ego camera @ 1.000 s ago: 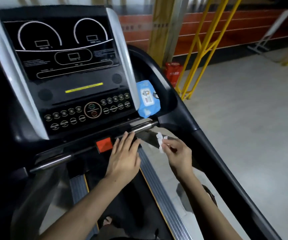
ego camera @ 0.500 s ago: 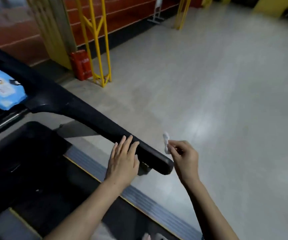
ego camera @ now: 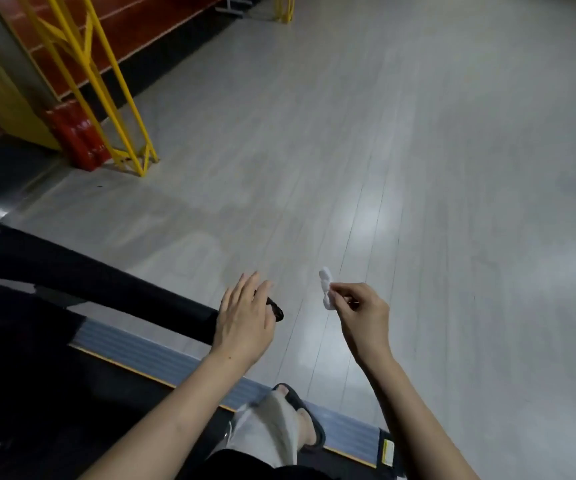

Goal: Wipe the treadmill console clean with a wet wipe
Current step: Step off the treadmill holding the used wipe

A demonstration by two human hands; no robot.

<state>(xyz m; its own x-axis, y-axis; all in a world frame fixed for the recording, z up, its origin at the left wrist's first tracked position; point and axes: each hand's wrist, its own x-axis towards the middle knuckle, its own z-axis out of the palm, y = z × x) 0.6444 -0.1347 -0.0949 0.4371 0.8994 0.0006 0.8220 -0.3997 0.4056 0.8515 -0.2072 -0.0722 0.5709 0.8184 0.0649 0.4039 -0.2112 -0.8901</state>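
My right hand pinches a small crumpled white wet wipe out over the grey floor, to the right of the treadmill. My left hand rests with fingers spread on the end of the treadmill's black right handrail. The console and the blue wipe pack are out of view.
The treadmill's grey side rail and black belt fill the lower left. My foot in a dark sandal stands on the side rail. A yellow metal frame and a red object stand at the upper left. Grey floor spreads right.
The view has swung right, away from the console and the wipe pack. My left hand went from the front bar to the handrail's end. My right hand kept hold of the wipe.
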